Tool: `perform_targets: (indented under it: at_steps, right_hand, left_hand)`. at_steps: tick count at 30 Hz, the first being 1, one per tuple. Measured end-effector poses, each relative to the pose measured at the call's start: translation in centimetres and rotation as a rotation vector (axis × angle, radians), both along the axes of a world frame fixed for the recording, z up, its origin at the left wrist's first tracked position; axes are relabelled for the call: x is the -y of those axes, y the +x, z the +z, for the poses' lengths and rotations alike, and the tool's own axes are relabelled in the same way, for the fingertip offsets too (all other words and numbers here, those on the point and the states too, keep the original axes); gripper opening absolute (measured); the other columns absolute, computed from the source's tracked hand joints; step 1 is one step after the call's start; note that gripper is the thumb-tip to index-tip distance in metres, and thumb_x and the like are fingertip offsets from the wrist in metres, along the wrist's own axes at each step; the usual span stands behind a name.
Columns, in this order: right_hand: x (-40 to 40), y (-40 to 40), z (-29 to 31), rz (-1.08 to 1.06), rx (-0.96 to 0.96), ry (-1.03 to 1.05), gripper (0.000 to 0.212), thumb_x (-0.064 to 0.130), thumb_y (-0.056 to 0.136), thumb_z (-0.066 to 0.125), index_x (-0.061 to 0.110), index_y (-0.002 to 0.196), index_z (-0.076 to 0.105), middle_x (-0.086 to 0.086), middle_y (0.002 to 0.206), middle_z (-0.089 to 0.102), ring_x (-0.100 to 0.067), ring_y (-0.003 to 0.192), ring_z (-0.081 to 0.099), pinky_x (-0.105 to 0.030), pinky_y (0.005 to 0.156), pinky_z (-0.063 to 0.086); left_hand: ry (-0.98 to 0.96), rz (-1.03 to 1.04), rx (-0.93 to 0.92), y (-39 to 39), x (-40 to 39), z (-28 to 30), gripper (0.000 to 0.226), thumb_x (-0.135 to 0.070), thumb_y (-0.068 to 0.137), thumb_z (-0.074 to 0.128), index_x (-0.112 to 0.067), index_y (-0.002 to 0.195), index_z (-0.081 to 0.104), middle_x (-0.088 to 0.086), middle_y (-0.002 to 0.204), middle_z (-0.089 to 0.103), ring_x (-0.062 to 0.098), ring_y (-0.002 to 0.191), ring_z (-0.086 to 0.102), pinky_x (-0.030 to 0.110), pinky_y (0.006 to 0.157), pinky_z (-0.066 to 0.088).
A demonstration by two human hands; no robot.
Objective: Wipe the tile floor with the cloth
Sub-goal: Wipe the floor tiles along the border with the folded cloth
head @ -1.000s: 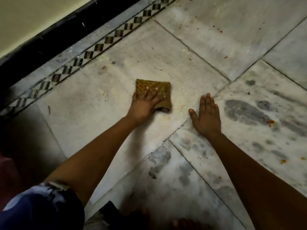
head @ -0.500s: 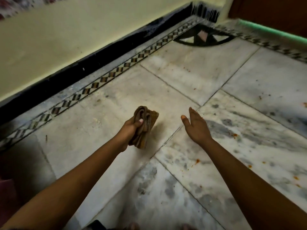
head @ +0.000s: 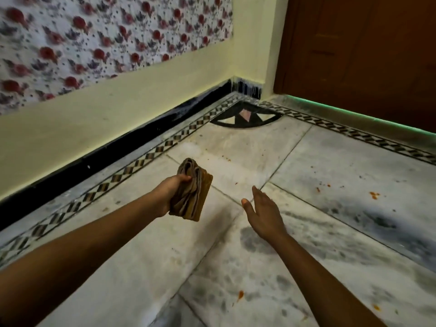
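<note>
My left hand (head: pixel 170 192) grips a folded brown cloth (head: pixel 193 194) and holds it up off the floor, edge-on, with the folds showing. My right hand (head: pixel 263 212) hovers to the right of the cloth, palm turned inward, fingers together and straight, holding nothing. Below both hands lies the white and grey marble tile floor (head: pixel 236 267). Small orange spots (head: pixel 373 195) dot the tiles at the right, and another orange spot (head: pixel 240 295) lies near the bottom.
A yellow wall (head: pixel 118 109) with a black skirting (head: pixel 113 154) and floral covering runs along the left. A checkered border strip (head: pixel 141 161) edges the floor. A brown door (head: pixel 365 55) stands at the back right, above a green-lit threshold.
The cloth was pressed flat on the tile under my left hand; now it is lifted and gripped. My right hand has come off the floor. The view has tilted up toward the wall and door.
</note>
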State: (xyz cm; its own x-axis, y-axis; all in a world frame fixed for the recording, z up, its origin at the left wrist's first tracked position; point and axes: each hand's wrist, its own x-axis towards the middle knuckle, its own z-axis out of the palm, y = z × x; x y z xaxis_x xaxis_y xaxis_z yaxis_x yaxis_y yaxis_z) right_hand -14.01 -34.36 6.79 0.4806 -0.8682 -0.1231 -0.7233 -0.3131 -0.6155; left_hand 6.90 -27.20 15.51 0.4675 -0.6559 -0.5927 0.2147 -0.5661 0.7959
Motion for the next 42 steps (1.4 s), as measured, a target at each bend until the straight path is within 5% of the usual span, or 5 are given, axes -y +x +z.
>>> perform_targets:
  at_steps: [14,18,27,31,42]
  right_hand:
    - [6.0,6.5,-5.7,0.037,-0.341,-0.093,0.068,0.052,0.096,0.015,0.011,0.15,0.005,-0.008,0.159,0.005,-0.019,0.146,0.004,-0.031,0.116,-0.002]
    - [8.6,6.9,-6.1,0.022,-0.446,-0.114,0.076,0.054,0.089,0.006,0.008,0.149,0.002,-0.011,0.158,0.003,-0.02,0.146,0.003,-0.031,0.116,-0.002]
    - [13.8,8.2,-11.3,-0.111,-0.414,-0.134,0.078,0.053,0.087,0.01,0.005,0.149,0.006,-0.013,0.158,0.005,-0.023,0.146,0.004,-0.032,0.116,-0.002]
    - [16.5,9.0,-13.6,-0.154,-0.334,-0.191,0.079,0.05,0.085,0.015,0.003,0.148,0.011,-0.015,0.157,0.009,-0.026,0.146,0.007,-0.035,0.117,0.002]
    - [19.5,9.8,-16.9,-0.234,-0.38,-0.314,0.082,0.056,0.086,0.013,0.001,0.148,0.014,-0.019,0.155,0.015,-0.031,0.144,0.015,-0.038,0.116,0.004]
  left_hand:
    - [-0.114,0.114,-0.002,9.1,9.9,-7.9,0.031,-0.015,0.096,0.044,-0.014,0.126,0.052,0.009,0.117,0.059,0.027,0.093,0.056,0.034,0.075,0.045]
    - [-0.147,0.086,0.363,11.5,13.3,-10.6,0.035,-0.021,0.096,0.045,-0.021,0.13,0.053,0.01,0.127,0.058,0.031,0.113,0.055,0.043,0.098,0.045]
    - [0.073,-0.404,1.188,12.3,20.9,-16.0,0.045,-0.042,0.094,0.039,-0.023,0.134,0.045,0.018,0.104,0.065,0.037,0.098,0.06,0.041,0.095,0.038]
    - [0.14,-0.711,1.169,11.4,21.2,-20.5,0.066,-0.066,0.085,0.025,-0.037,0.143,0.03,0.009,0.156,0.019,0.038,0.14,0.019,0.05,0.112,0.009]
    - [0.269,-0.755,1.194,12.4,27.6,-21.8,0.067,-0.07,0.088,0.026,-0.042,0.147,0.01,0.001,0.159,-0.002,0.039,0.143,-0.006,0.055,0.112,-0.008]
